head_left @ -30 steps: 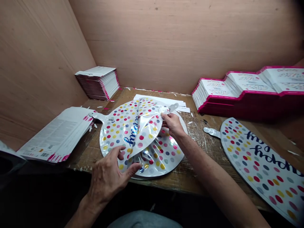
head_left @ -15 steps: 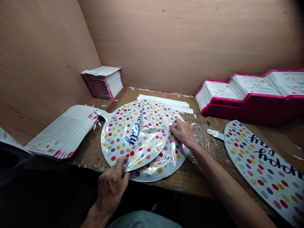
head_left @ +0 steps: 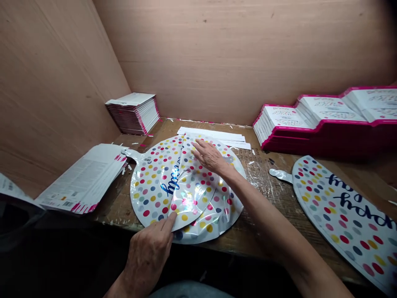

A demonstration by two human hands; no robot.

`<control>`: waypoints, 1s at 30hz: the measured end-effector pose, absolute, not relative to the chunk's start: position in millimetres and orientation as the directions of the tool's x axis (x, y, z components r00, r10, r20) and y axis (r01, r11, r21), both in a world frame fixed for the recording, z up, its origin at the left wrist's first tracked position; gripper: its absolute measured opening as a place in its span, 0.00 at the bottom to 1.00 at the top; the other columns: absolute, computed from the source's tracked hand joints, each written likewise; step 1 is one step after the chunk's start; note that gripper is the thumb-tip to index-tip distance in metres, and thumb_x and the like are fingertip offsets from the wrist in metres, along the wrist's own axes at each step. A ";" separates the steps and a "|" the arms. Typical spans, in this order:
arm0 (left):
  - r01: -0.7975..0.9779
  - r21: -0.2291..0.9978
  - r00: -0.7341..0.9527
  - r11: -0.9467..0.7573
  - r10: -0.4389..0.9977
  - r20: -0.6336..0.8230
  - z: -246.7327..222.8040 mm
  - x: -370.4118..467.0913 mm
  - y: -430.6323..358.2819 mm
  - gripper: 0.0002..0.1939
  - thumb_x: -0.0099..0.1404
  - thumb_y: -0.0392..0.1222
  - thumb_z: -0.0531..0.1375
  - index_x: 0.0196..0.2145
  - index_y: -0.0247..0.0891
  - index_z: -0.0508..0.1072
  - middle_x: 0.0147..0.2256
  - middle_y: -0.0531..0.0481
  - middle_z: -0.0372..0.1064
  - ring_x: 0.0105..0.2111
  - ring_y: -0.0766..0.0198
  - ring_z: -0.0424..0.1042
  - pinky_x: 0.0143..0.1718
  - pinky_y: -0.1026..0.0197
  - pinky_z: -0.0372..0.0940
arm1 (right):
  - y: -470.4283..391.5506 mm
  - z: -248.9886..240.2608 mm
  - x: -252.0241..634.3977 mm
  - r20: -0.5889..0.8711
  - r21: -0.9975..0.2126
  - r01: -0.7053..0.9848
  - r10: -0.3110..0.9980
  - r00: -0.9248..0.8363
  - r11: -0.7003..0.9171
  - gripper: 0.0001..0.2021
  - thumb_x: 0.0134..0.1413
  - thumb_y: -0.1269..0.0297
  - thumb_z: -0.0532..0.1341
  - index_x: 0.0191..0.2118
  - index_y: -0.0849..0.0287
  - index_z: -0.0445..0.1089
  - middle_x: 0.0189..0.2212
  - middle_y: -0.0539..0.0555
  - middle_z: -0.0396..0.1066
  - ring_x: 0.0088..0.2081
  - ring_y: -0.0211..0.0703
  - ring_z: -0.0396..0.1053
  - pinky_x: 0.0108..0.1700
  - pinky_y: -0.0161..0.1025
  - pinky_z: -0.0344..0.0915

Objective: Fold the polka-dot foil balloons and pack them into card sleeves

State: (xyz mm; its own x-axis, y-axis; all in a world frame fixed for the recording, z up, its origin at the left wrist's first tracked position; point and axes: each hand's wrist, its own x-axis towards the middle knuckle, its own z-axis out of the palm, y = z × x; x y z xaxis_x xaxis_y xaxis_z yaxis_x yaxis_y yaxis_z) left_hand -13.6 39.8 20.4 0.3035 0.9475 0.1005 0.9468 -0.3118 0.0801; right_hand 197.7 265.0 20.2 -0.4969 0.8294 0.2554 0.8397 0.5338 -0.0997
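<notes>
A round white foil balloon with coloured dots (head_left: pixel 151 178) lies flat near the table's front edge, its right part folded over toward the left and covering some of the blue lettering. At its near edge, my left hand (head_left: pixel 151 246) pinches the folded foil, with the index finger along the top. My right hand (head_left: pixel 207 155) rests on the upper part of the folded layer, fingers spread and holding nothing. The balloon's silver tail (head_left: pixel 132 154) points to the left. More of the dotted foil shows under the fold at the right.
White cards (head_left: pixel 79 178) lie at the left, and a card stack (head_left: pixel 133 111) stands behind them. White strips (head_left: pixel 217 136) lie beyond the balloon. Pink-edged packs (head_left: pixel 288 128) line the back right. Another dotted balloon (head_left: pixel 344 219) lies at the right.
My right hand has let go of the foil at the right and moved up and left onto the fold. The folded layer now lies flatter, and my left hand has shifted slightly right.
</notes>
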 end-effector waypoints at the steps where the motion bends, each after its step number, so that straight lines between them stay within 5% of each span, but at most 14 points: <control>1: 0.943 0.067 0.316 -0.327 0.939 0.135 17.3 -14.6 39.2 0.23 0.64 0.32 0.50 0.54 0.39 0.73 0.34 0.46 0.78 0.30 0.61 0.77 0.28 0.63 0.67 | 275.2 21.1 190.5 0.249 -0.102 0.827 0.819 -0.517 0.553 0.23 0.72 0.57 0.42 0.65 0.61 0.57 0.68 0.61 0.50 0.67 0.49 0.50 0.66 0.49 0.48; 6: 0.931 0.067 0.345 -0.359 0.926 0.154 10.4 -17.1 34.6 0.26 0.62 0.28 0.46 0.52 0.39 0.74 0.31 0.48 0.78 0.28 0.61 0.76 0.27 0.63 0.65 | 307.7 -0.8 169.2 0.041 -0.098 0.808 0.813 -0.580 0.581 0.25 0.71 0.56 0.44 0.68 0.58 0.52 0.70 0.59 0.46 0.69 0.55 0.43 0.67 0.55 0.43; 10: 0.928 0.319 0.190 -0.190 0.981 0.031 23.6 -14.0 41.1 0.23 0.66 0.50 0.52 0.54 0.40 0.70 0.30 0.49 0.76 0.29 0.59 0.75 0.30 0.61 0.65 | 310.4 -14.4 185.7 0.037 -0.142 0.818 0.829 -0.559 0.558 0.27 0.72 0.55 0.42 0.69 0.61 0.49 0.71 0.60 0.42 0.70 0.55 0.40 0.68 0.53 0.41; 13: 0.932 0.330 -0.093 0.149 0.980 -0.178 30.8 -7.4 59.8 0.23 0.66 0.58 0.50 0.43 0.39 0.72 0.27 0.49 0.74 0.29 0.57 0.75 0.31 0.59 0.62 | 298.6 -7.1 204.7 0.133 -0.196 0.841 0.863 -0.488 0.505 0.26 0.71 0.57 0.44 0.69 0.64 0.50 0.70 0.62 0.43 0.70 0.52 0.41 0.68 0.51 0.41; 15: 0.929 0.303 -0.127 0.213 0.952 -0.279 30.8 -3.5 74.0 0.19 0.65 0.57 0.52 0.31 0.39 0.71 0.25 0.49 0.71 0.29 0.57 0.73 0.30 0.60 0.59 | 276.2 2.7 213.1 0.241 -0.258 0.824 0.859 -0.451 0.505 0.25 0.71 0.59 0.45 0.66 0.66 0.56 0.68 0.64 0.51 0.69 0.50 0.47 0.68 0.49 0.45; 19: 0.753 0.591 0.066 0.289 0.861 -0.505 33.9 -4.9 91.6 0.22 0.58 0.59 0.56 0.20 0.39 0.64 0.20 0.52 0.63 0.22 0.64 0.63 0.24 0.63 0.50 | 185.6 19.8 210.9 0.559 -0.414 0.610 0.718 -0.415 0.676 0.24 0.71 0.55 0.43 0.57 0.65 0.67 0.54 0.63 0.71 0.58 0.46 0.66 0.60 0.48 0.62; 23: 0.313 0.771 0.231 0.555 0.742 -0.629 65.0 -13.0 97.5 0.28 0.48 0.68 0.62 0.19 0.39 0.62 0.15 0.58 0.53 0.16 0.72 0.49 0.19 0.65 0.44 | 93.2 18.9 202.1 0.717 -0.283 0.432 0.488 -0.498 0.857 0.38 0.62 0.44 0.53 0.67 0.71 0.51 0.58 0.69 0.66 0.63 0.56 0.59 0.61 0.55 0.61; 27: 0.571 0.719 0.119 0.395 0.827 -0.549 103.3 -17.3 112.6 0.31 0.51 0.71 0.58 0.14 0.40 0.57 0.12 0.58 0.46 0.14 0.71 0.46 0.18 0.64 0.42 | 74.1 -4.3 217.1 0.733 -0.165 0.703 0.563 -0.382 0.692 0.32 0.64 0.68 0.52 0.70 0.70 0.43 0.61 0.72 0.62 0.66 0.58 0.53 0.62 0.58 0.60; 30: 0.838 0.545 0.015 0.008 0.999 -0.038 104.9 -15.1 138.7 0.27 0.55 0.68 0.57 0.25 0.39 0.72 0.24 0.50 0.70 0.24 0.61 0.66 0.25 0.62 0.58 | 80.6 -20.6 236.5 0.703 -0.125 0.752 0.593 -0.394 0.647 0.30 0.61 0.77 0.50 0.69 0.67 0.50 0.59 0.69 0.65 0.65 0.54 0.57 0.60 0.54 0.64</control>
